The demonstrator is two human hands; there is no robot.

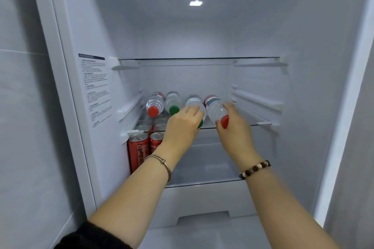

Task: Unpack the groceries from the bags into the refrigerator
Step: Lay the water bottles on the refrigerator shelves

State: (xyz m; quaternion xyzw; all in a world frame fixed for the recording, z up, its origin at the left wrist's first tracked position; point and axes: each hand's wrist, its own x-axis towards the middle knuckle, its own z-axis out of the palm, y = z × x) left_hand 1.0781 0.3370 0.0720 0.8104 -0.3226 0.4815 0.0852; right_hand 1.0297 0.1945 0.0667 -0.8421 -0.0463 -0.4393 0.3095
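Left hand [182,127] is clamped round the neck of a clear plastic green-capped bottle [195,103]; right hand [235,127] pinches the neck of a clear plastic red-capped bottle [215,109]. Both lie flat, caps frontward, probably for headroom and reach. Red aluminium cans [138,147] stand at 8 o'clock: two in front, more behind, number unclear. Bottles on the refrigerator's glass shelf [253,124]: four; a second red-capped bottle [154,105] and second green-capped bottle [173,103] lie at 10 o'clock.
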